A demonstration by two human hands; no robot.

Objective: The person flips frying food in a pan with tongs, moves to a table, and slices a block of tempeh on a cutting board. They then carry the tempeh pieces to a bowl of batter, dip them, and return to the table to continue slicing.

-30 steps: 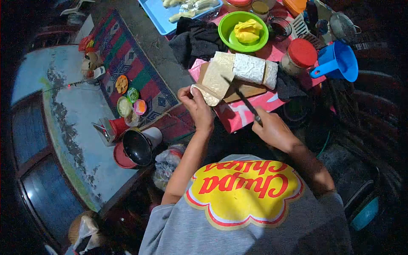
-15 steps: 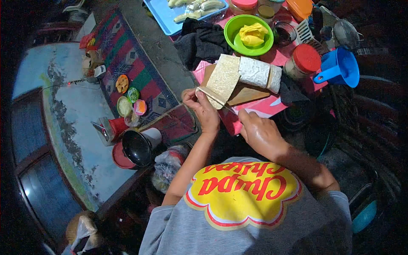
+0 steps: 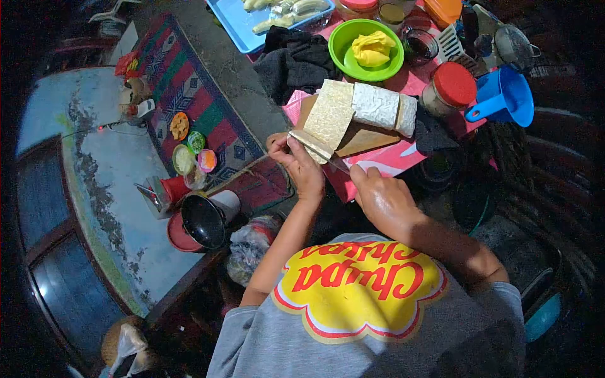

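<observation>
A slab of tempeh (image 3: 329,113) with a cut, pale face lies over the left part of a wooden cutting board (image 3: 362,142). My left hand (image 3: 304,171) is closed at its near end, thumb on top, holding a thin tempeh strip (image 3: 310,147) along that edge. My right hand (image 3: 384,198) is wrapped around a knife, whose handle is hidden in the fist. The thin knife blade (image 3: 339,165) points left toward the strip, its tip out of sight by the tempeh. A white-coated tempeh block (image 3: 375,106) rests behind, on the board.
Around the board stand a green bowl (image 3: 340,60) holding a yellow bundle, a red-lidded jar (image 3: 454,85) and a blue measuring jug (image 3: 504,97). Dark cloth (image 3: 296,66) lies at the back left. A black pan (image 3: 203,220) and plastic bag (image 3: 249,252) are at lower left.
The strip at the slab's near end leans slightly further over, and a dark gap shows along it. Both hands keep their grip with very little movement; the view has shifted slightly.
</observation>
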